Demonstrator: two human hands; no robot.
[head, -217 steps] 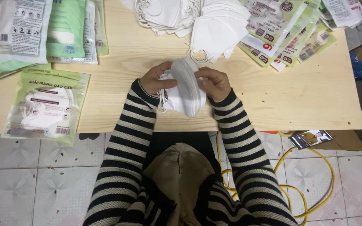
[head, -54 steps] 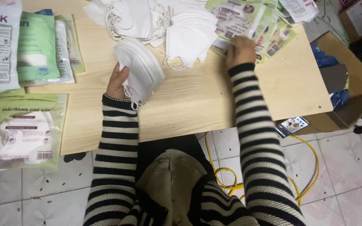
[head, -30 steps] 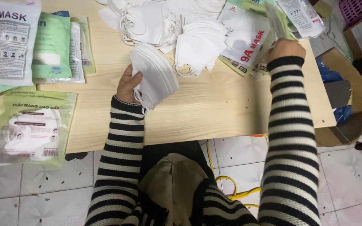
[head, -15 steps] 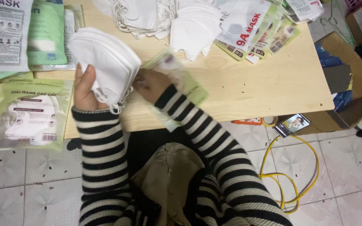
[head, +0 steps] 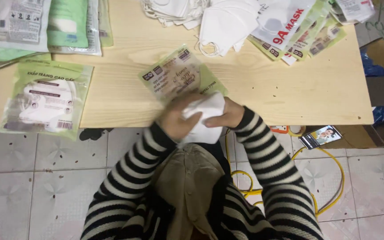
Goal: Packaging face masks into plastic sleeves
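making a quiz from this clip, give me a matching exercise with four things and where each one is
Things:
1. mask stack
2. phone
3. yellow cable
4. loose masks

Places:
A. on the floor tiles, right of the person
B. at the far edge of the table
C. between both hands, at the near table edge
D. below the table's right corner, screen lit

Pairs: 1-C, 2-D, 3-A, 4-B
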